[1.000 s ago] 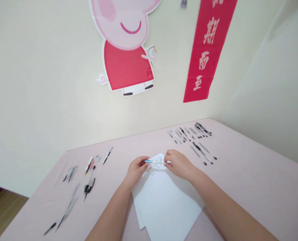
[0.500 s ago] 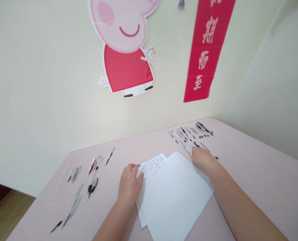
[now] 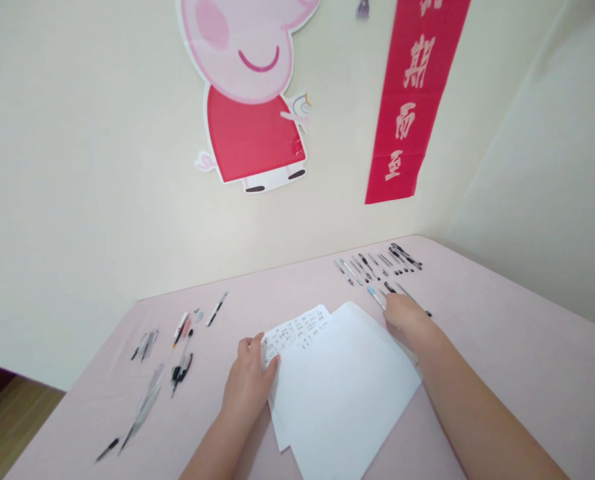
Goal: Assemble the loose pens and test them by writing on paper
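Note:
Two or more overlapping white sheets of paper (image 3: 347, 387) lie on the table; handwriting covers the exposed upper left part (image 3: 297, 330). My left hand (image 3: 247, 373) rests at their left edge, with thumb and fingers apart, the thumb touching the paper. Past the right side of the sheets, my right hand (image 3: 405, 320) is closed on a pale pen with a light blue end (image 3: 376, 297); its fingertips are hidden behind the hand. Just beyond that hand lie a black-ended pen (image 3: 390, 287) and a thin dark-tipped pen or refill (image 3: 410, 297).
A row of several pens and refills (image 3: 377, 265) lies at the back right of the pink table (image 3: 517, 373). Loose pens and pen parts are scattered on the left, including a dark pen (image 3: 181, 372) and a white-and-black pen (image 3: 217, 309). The wall (image 3: 327, 227) stands behind.
My left hand has slid left and slightly down, uncovering more of the handwriting. The blue-ended pen at my right hand has shifted away from the row, leaving a visible gap.

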`<state>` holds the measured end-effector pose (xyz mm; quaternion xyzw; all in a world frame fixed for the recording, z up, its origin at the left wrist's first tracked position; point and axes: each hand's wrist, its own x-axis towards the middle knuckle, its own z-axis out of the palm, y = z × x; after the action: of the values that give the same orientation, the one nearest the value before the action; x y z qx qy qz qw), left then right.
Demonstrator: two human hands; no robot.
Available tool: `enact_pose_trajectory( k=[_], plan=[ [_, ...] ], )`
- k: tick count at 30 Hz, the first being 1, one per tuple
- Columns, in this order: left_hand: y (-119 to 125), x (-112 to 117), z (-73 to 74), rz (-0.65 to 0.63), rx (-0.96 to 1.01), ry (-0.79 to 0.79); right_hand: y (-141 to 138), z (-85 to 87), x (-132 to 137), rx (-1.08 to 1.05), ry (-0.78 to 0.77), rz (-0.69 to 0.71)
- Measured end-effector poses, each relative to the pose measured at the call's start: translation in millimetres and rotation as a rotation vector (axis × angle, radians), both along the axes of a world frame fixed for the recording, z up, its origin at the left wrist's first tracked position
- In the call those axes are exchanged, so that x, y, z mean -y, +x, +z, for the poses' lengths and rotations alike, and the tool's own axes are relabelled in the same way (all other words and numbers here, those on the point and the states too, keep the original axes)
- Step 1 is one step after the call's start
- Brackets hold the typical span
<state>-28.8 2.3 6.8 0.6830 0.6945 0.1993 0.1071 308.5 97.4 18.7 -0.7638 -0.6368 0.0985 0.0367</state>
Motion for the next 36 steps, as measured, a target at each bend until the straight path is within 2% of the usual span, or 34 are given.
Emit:
enact_pose_trajectory(
  k=[3,6,11,15,22,24,27,30,36],
  plan=[
    [-0.6,-0.5,-0.4,0.004,0.043,0.003,-2.7,4.8,2.0,0.056,-0.038,-0.052],
    [-1.5,-1.8,-4.9,0.006,0.134,0.031,-9.9,9.9,3.8,0.086,-0.007,-0.054],
    [-4.3,-7.3,-18.1,0.011,0.341,0.085,-33.1,8.3,6.7,0.037,0.02,0.083],
    [-4.9,-11.6,-21.2,-0.01,0.448,0.095,-46.3,2.0,9.3,0.007,0.009,0.15],
    [1.9,-12.5,-17.2,-0.104,0.535,0.0,-36.2,-4.5,2.3,-0.13,-0.115,0.137],
    [3.9,-12.3,-19.8,-0.122,0.558,-0.016,-32.9,-5.1,0.1,-0.153,-0.084,0.135],
    [4.9,-12.8,-25.4,-0.145,0.593,-0.018,-35.9,-4.2,0.9,-0.204,0.034,0.253],
    [4.2,-13.6,-28.5,-0.138,0.608,-0.025,-48.3,-2.3,6.7,-0.285,0.062,0.391],
    [2.9,-15.8,-31.5,-0.123,0.632,-0.038,-70.8,-0.4,17.0,-0.278,0.021,0.408]
  ],
)
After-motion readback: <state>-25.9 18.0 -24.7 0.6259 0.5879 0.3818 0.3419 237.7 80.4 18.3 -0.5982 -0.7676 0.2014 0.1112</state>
